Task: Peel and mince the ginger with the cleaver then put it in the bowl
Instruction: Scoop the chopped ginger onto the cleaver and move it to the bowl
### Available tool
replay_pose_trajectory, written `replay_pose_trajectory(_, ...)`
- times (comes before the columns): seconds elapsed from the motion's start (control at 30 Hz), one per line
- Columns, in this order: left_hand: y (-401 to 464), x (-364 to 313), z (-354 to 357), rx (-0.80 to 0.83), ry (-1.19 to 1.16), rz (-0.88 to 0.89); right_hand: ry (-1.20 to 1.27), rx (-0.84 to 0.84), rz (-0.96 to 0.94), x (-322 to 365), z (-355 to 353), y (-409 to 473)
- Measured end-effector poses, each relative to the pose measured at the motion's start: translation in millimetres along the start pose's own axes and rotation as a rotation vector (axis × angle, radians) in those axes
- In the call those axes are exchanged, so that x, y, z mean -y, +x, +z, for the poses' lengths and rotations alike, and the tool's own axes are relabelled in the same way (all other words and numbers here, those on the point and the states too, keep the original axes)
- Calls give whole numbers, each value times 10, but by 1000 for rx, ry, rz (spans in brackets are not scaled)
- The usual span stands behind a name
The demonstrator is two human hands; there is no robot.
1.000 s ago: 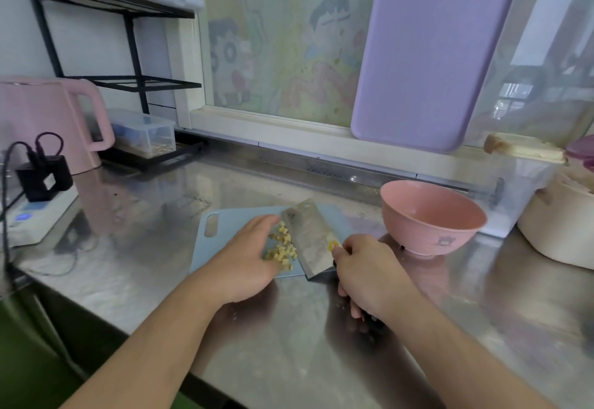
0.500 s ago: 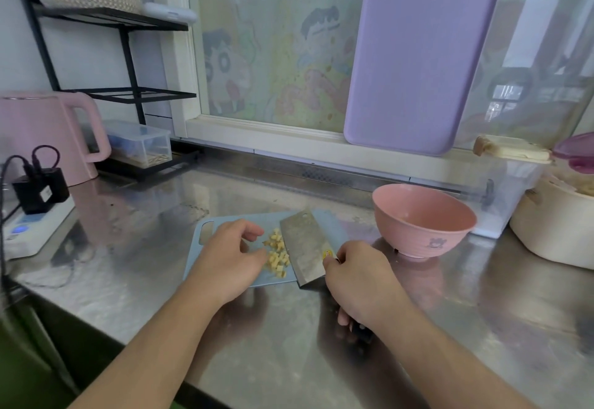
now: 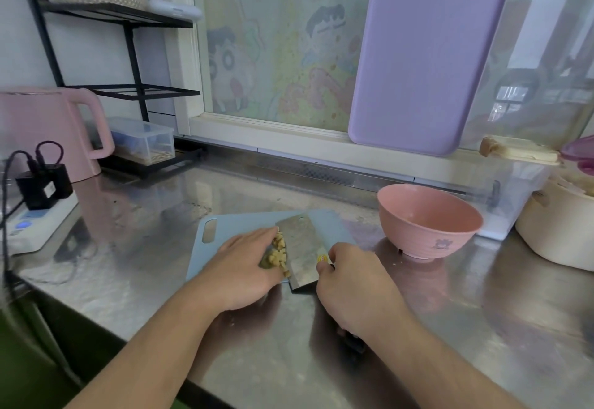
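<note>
The left hand (image 3: 244, 267) lies flat on the blue cutting board (image 3: 231, 225), fingers straight and close together, their tips pressed against the pile of minced ginger (image 3: 278, 253). It grips nothing — the fingers simply push sideways on the yellow bits. The ginger sits on the board's near right part, wedged between those fingertips and the face of the cleaver (image 3: 303, 253). The cleaver blade is tilted, its lower edge on the board and its flat side leaning away from the ginger, with a small hole near its far corner.

The right hand (image 3: 355, 286) is clenched around the cleaver's handle, fingers curled under and thumb up by the heel of the blade; the dark end of the handle pokes out below the wrist.

The pink bowl (image 3: 429, 220) stands upright on the steel counter (image 3: 321, 344) just to the right of the board, apart from both hands — what lies inside it cannot be told. A few crumbs lie on the counter near its foot.
</note>
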State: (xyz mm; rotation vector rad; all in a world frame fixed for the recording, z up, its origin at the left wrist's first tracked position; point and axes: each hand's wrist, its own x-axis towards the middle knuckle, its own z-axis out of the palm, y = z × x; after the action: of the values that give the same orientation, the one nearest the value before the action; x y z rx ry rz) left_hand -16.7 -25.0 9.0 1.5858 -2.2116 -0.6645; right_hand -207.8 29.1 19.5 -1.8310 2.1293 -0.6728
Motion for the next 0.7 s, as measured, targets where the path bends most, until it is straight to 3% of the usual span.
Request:
replay_pose_trajectory(0.13, 3, -15, 17, -26, -75, -16, -7, -6, -7, -4, 4, 1)
replay_pose_trajectory(0.27, 17, -53, 38, -152, -243, -57, 14, -12, 11, 0, 7, -4)
replay_pose_trajectory(0.47, 80, -92, 127, -296, -63, -93, 64, -23, 35, 19, 16, -31)
replay_pose_trajectory(0.7, 433, -289, 345, -182, 58, -128, 120, -42, 53, 54, 45, -61)
